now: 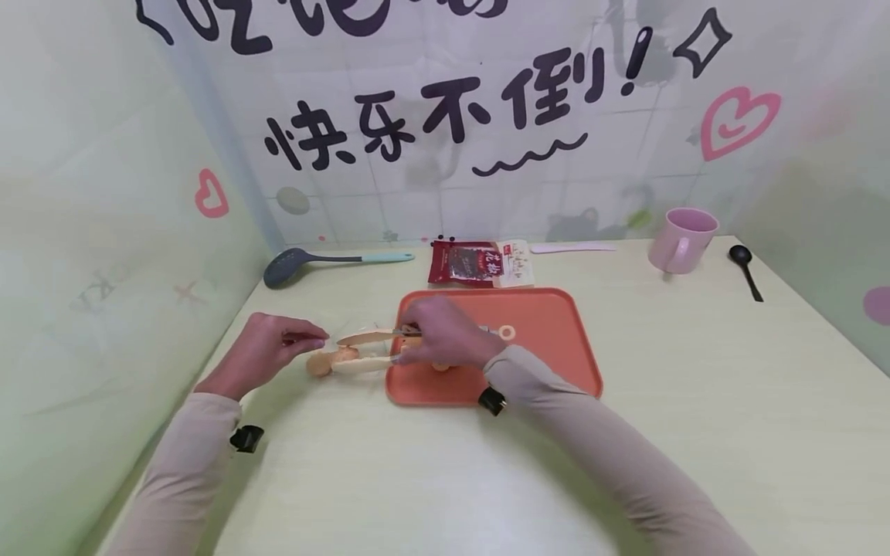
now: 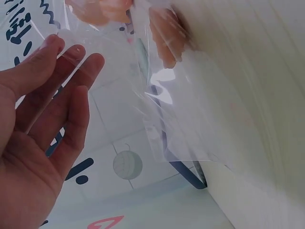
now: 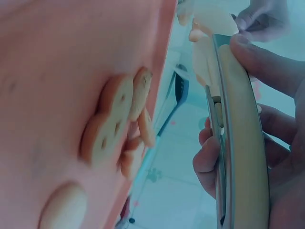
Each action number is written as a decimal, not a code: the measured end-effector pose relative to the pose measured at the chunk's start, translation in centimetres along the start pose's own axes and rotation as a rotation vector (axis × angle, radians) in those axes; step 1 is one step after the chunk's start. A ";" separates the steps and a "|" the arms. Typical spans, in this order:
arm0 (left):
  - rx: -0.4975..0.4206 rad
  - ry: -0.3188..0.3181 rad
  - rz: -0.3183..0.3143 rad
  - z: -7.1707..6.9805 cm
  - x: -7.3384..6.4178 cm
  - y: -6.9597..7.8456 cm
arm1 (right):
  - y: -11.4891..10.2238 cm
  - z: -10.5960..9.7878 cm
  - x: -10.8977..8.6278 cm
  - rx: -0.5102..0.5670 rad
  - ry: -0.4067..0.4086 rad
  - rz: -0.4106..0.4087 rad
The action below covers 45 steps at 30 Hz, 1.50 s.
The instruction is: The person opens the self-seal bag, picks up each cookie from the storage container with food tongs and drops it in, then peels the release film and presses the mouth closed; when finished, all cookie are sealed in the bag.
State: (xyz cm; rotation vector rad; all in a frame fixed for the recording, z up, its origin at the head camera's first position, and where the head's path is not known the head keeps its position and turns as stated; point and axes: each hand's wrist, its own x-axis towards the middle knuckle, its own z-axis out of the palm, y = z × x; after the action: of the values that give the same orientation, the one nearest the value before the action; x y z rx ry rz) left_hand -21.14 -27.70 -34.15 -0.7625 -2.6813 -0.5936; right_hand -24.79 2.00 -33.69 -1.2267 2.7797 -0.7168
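My left hand (image 1: 267, 347) pinches the rim of a clear plastic bag (image 2: 157, 114) between thumb and fingertips. Light-brown biscuits (image 1: 320, 364) show through the film in the head view. My right hand (image 1: 445, 333) grips cream-and-metal food tongs (image 3: 233, 119), whose pale tips (image 1: 361, 364) point left at the bag. Whether the tips pinch a biscuit cannot be told. Under the right hand lies an orange-red tray (image 1: 556, 332). On it rest several biscuits (image 3: 107, 126), some with holes, and an oval one (image 3: 64, 207); the right hand partly hides them in the head view.
Behind the tray lie a red and white food packet (image 1: 480, 263) and a pale lilac knife-like utensil (image 1: 573, 248). A dark ladle (image 1: 288, 266) with a mint handle is at back left. At back right stand a pink mug (image 1: 683, 241) and a black spoon (image 1: 745, 270).
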 end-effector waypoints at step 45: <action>0.012 0.044 -0.016 0.8 0.2 0.1 | -2.2 2.3 2.6 -0.033 -0.039 0.058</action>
State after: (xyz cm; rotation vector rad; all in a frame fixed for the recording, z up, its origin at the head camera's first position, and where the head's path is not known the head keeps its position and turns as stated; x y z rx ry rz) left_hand -21.40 -27.17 -34.69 -0.7178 -2.6505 -0.5911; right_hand -24.63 -2.07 -34.41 -1.1474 2.7938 -0.6391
